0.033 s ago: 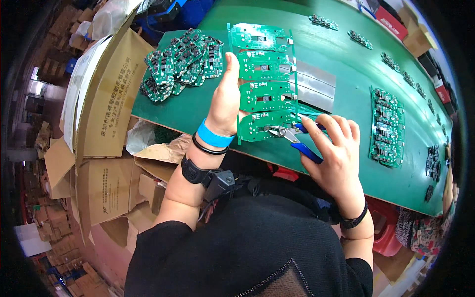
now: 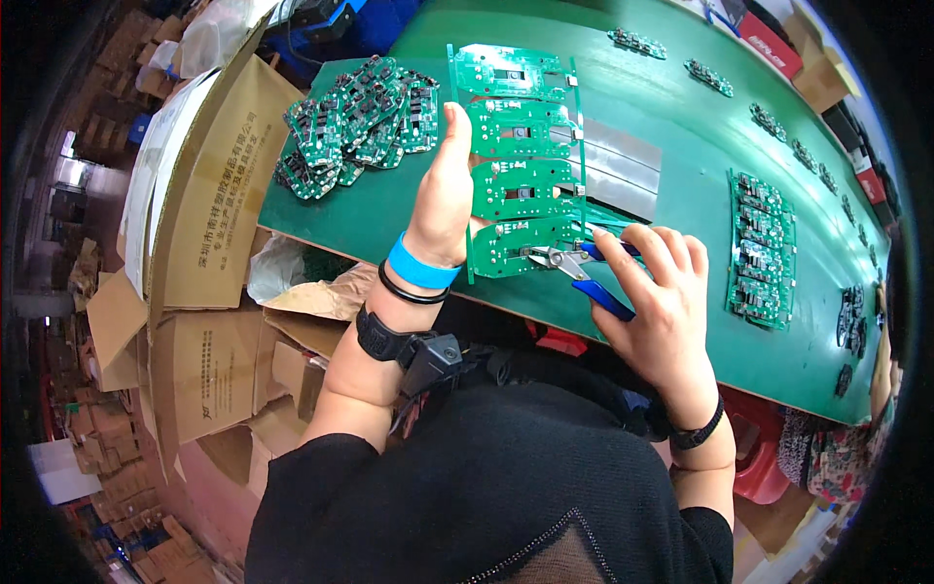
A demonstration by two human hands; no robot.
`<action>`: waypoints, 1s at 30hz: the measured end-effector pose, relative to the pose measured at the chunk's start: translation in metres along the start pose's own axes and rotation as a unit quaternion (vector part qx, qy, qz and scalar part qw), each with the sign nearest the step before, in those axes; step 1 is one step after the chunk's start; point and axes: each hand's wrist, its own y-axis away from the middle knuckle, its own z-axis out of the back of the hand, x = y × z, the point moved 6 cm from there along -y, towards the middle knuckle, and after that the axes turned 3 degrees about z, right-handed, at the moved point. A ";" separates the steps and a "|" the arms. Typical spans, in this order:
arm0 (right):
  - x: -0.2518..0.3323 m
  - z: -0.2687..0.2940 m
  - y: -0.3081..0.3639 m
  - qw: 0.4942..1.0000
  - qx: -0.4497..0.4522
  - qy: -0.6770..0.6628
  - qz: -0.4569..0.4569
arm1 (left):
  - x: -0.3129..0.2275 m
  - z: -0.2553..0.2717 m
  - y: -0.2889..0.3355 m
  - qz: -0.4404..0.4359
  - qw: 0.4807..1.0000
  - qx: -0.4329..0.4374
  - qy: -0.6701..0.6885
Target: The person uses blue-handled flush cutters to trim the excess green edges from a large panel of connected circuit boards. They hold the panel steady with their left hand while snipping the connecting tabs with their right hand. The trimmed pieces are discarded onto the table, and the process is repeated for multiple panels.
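My left hand [image 2: 443,200] grips a panel of several joined green circuit boards [image 2: 520,204] by its left edge, thumb pointing up along it. The fingers behind the panel are mostly hidden. In my right hand [image 2: 666,292] is a pair of blue-handled side cutters [image 2: 603,297], its handles spread. Their metal jaws reach over the lowest board, near its dark centre slot; whether they touch it I cannot tell. A flat grey sheet [image 2: 623,170] lies on the table behind the panel, partly covered by it.
A heap of loose circuit boards [image 2: 365,117] lies left on the green table [image 2: 681,127]. Another board panel [image 2: 762,250] rests at right, with single boards [image 2: 707,78] along the far edge. Cardboard boxes [image 2: 219,195] stand beside the table's left end.
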 end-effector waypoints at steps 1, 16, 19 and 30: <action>0.000 -0.001 0.000 1.000 0.002 0.002 0.000 | 0.000 -0.001 0.000 0.001 1.000 0.002 -0.005; 0.001 0.000 -0.004 1.000 0.011 0.013 0.001 | -0.001 0.003 -0.002 -0.001 1.000 -0.022 0.001; 0.000 -0.002 -0.003 1.000 0.009 0.013 0.002 | -0.002 0.003 -0.002 -0.012 1.000 -0.023 -0.014; 0.004 -0.002 -0.005 0.998 -0.041 0.035 0.036 | -0.003 0.012 -0.003 -0.005 1.000 -0.028 0.001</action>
